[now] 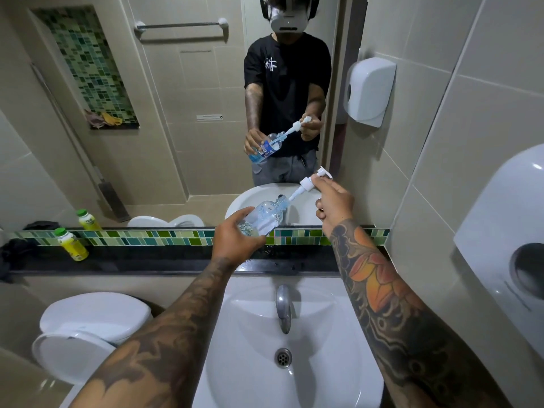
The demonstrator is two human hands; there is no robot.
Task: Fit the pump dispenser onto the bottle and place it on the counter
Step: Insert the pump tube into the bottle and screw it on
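Observation:
My left hand [235, 237] grips the base of a clear plastic bottle [266, 214], which is tilted with its neck pointing up and to the right, above the dark counter ledge. My right hand [334, 201] pinches the white pump dispenser [309, 181] by its head. The pump's collar sits just outside the bottle's mouth, and its tube runs down inside the bottle. The mirror behind repeats both hands, the bottle and the pump.
A dark counter ledge [147, 262] runs under the mirror, with a yellow green-capped bottle [72, 244] at its left and dark cloth at the far left. Below are the white sink [323, 334] with its tap [283, 307], and a toilet [94, 325]. A white dispenser [506, 245] hangs right.

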